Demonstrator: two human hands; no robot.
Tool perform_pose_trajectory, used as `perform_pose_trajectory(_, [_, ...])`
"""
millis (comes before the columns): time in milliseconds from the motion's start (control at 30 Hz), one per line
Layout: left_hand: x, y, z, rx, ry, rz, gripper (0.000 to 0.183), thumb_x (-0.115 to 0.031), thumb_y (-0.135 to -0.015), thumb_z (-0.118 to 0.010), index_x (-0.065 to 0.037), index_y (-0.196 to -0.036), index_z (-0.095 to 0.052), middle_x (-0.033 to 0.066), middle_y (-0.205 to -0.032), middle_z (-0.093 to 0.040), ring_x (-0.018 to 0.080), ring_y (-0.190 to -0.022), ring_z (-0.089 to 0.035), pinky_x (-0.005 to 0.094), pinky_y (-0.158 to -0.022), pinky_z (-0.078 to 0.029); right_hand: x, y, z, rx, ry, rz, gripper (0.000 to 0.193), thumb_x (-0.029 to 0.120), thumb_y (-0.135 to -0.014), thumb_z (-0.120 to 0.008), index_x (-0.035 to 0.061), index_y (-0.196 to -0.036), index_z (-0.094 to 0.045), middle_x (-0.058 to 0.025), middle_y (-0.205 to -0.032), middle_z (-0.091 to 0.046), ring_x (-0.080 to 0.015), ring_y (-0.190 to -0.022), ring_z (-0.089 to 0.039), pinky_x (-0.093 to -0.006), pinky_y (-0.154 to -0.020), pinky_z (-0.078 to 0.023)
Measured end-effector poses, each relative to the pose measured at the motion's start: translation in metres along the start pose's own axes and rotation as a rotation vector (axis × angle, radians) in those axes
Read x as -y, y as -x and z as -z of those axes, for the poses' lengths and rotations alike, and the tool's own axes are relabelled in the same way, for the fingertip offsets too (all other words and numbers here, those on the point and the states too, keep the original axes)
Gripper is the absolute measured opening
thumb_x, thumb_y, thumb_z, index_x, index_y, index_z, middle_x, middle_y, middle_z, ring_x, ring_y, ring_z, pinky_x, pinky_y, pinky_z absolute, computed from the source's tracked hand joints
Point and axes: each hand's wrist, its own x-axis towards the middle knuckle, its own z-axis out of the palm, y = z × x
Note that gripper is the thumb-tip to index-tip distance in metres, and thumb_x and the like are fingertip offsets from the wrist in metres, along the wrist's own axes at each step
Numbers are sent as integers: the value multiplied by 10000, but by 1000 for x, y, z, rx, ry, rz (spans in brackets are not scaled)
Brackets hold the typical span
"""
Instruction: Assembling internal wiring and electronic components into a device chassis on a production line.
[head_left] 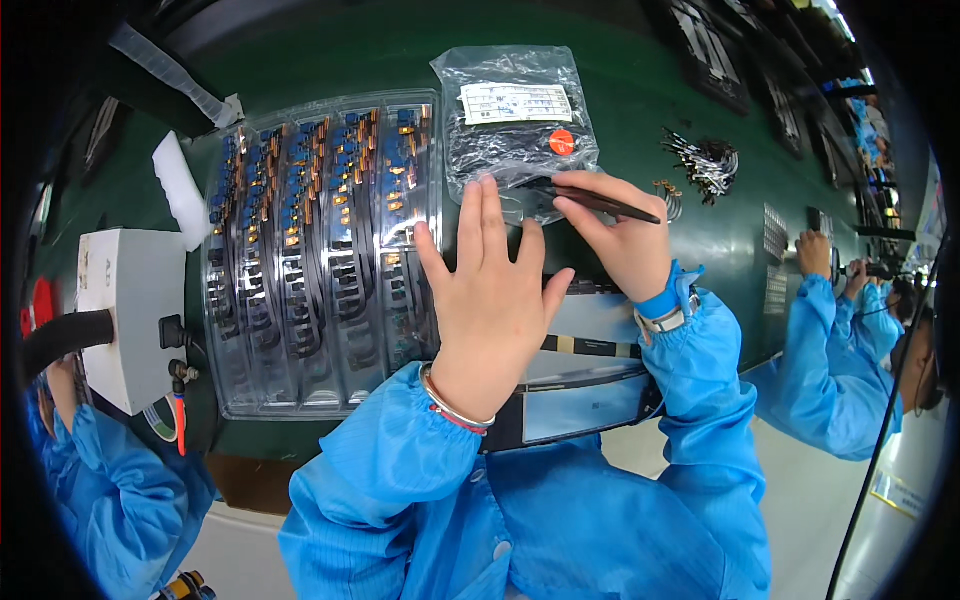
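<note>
My left hand [492,310] lies palm down with its fingers spread, fingertips at the near edge of a clear plastic bag [505,145]. Dark parts fill the bag, which carries a white label and an orange round sticker. Between the fingers of my right hand [628,248] is a pair of black tweezers [622,207], its tips pointing left at the bag's near edge. What the tips touch is hard to make out. Under and below my hands are flat panels [585,408] with glossy pale faces, partly hidden by my left hand and sleeve.
Left of the bag, a clear compartment tray [270,411] holds rows of dark flex cables with gold and blue ends. A grey box [130,320] and white foam [182,190] stand farther left. Small metal parts [708,168] lie right. Co-workers sit at both sides.
</note>
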Motion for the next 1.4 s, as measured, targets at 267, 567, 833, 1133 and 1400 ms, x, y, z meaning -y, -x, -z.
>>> perform_pose_trajectory(267, [1, -2, 1, 3, 24, 6, 434, -373, -760, -649, -69, -1067, -604, 252, -1362, -360, 330, -1319, -285, 650, -987, -181, 0, -4, 0, 28, 84, -9, 227, 37, -747, -707, 39, -973, -677, -128, -895, -682, -190, -798, -678, -262, -691, -531])
perform_pose_trajectory(567, [1, 1, 3, -5, 29, 4, 421, -362, -762, -648, -67, -1059, -608, 259, -1362, -354, 331, -1325, -274, 648, -984, -183, 3, 1, 2, 30, -16, -78, 194, 20, -788, -663, 6, -982, -664, -106, -917, -676, -159, -836, -650, -254, -744, -510])
perform_pose_trajectory(833, [-10, 10, 31, 72, -52, -40, 411, -294, -836, -580, -52, -1167, -562, 218, -1368, -371, 302, -1301, -329, 554, -998, -268, 35, 60, 52, -69, -397, -226, 174, -11, -819, -620, -28, -991, -641, -109, -958, -655, -156, -890, -620, -256, -791, -496])
perform_pose_trajectory(1133, [-57, 74, 85, -2, 2233, 386, 624, -408, -951, -230, -13, -1429, -162, 153, -1493, -178, 250, -1388, -164, 362, -1113, -156, 114, 157, 28, 138, -446, 43, 267, -52, -703, -692, -24, -968, -664, -153, -936, -675, -217, -841, -666, -284, -739, -526])
perform_pose_trajectory(1400, [-48, 110, 104, -295, 2295, 336, 591, -385, -949, -180, -32, -1421, -223, 125, -1478, -239, 236, -1374, -206, 345, -1106, -160, 139, 167, -3, 171, -297, 231, 264, -3, -720, -712, -1, -980, -663, -142, -926, -673, -234, -827, -670, -284, -712, -535])
